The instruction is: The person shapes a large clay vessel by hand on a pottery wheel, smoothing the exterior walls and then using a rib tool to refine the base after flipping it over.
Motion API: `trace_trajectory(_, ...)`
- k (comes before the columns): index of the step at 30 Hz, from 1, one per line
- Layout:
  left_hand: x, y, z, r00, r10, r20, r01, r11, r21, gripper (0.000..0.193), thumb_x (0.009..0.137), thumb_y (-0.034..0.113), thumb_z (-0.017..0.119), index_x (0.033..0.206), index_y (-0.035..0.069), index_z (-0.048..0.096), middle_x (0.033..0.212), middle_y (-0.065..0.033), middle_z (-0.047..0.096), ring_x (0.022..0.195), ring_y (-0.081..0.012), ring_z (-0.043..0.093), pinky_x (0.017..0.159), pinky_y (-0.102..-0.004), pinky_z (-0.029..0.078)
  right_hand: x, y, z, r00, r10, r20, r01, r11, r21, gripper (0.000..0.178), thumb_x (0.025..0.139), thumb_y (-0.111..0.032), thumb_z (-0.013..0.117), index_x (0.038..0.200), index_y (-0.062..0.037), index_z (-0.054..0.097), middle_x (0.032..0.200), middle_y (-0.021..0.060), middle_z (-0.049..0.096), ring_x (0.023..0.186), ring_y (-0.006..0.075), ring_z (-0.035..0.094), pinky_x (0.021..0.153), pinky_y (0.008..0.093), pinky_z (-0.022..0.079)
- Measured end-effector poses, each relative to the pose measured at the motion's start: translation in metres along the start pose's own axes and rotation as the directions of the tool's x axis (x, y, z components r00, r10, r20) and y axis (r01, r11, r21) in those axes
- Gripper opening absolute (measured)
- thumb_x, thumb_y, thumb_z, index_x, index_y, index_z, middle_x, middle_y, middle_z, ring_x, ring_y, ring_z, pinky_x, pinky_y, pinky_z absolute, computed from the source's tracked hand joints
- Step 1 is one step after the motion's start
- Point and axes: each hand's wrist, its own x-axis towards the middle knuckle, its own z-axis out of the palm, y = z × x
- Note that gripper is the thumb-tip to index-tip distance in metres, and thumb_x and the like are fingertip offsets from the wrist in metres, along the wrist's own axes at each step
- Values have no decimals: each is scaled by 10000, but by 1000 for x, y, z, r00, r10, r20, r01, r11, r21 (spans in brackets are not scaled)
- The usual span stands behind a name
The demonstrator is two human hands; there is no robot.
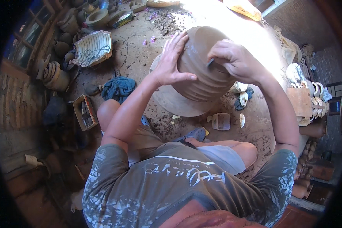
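A large brown clay pot (201, 81) with ridged rings around its side stands on a round pottery wheel (178, 104) in front of me. My left hand (174, 62) lies against the pot's left side, fingers stretched out and thumb spread along the ridges. On the right side of the pot, my right hand (233, 59) is closed on a small flat scraper (210, 62), its edge at the clay surface. Most of the scraper is hidden by my fingers, so its full shape cannot be made out.
Near my right foot sit a clear plastic tub (221, 121) and a pale oval piece (242, 120). Left of the wheel lie a dark teal cloth (119, 89) and a wooden box of tools (85, 113). Clay pots (57, 76) crowd the left wall; more pottery (311, 98) stands right.
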Motion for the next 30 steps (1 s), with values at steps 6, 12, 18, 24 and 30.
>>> trace_trajectory(6, 1, 6, -6, 1000, -23, -3, 23, 994, 108, 1166, 835, 809, 669, 1663, 56, 343, 1739, -272, 209, 1615, -499, 148, 1284, -669, 131, -42, 3, -20, 944, 323, -61, -297, 917, 264, 205, 1001, -58, 636, 1158, -51, 768, 1097, 130, 769, 1039, 254, 732, 945, 370, 559)
trace_trajectory(12, -22, 69, 29, 949, 307, -72, -275, 918, 284, 1205, 835, 815, 680, 1683, 60, 276, 1745, -279, 177, 1623, -507, 106, 1243, -746, 5, 24, 23, -1, 917, 242, -317, -232, 970, 70, 233, 997, -109, 640, 1187, -35, 753, 1092, 163, 763, 1017, 307, 741, 935, 399, 568)
trace_trajectory(18, -30, 74, 65, 951, -189, -245, 248, 938, 241, 1493, 695, 847, 777, 1673, -43, 83, 1721, -354, 104, 1611, -531, 105, 1210, -781, 22, 77, 55, 31, 918, 263, -298, -300, 950, -87, 223, 995, -128, 647, 1168, -36, 754, 1122, 178, 748, 1041, 355, 723, 949, 421, 559)
trace_trajectory(24, -19, 43, 42, 972, -78, -223, 121, 975, 184, 1485, 688, 834, 800, 1673, -40, 114, 1709, -330, 178, 1596, -502, 189, 1244, -712, 119, 73, 44, 32, 961, 156, -228, -141, 987, 82, 194, 992, -127, 675, 1141, -28, 750, 1079, 146, 732, 1029, 333, 706, 951, 404, 547)
trace_trajectory(30, -5, 4, 15, 996, 3, -86, 1, 999, 50, 1439, 675, 801, 838, 1664, -36, 212, 1706, -299, 253, 1590, -473, 246, 1283, -604, 202, 50, 29, 15, 997, 41, -69, -28, 982, 189, 135, 972, -74, 696, 1091, -20, 735, 1067, 129, 719, 1008, 305, 691, 931, 396, 540)
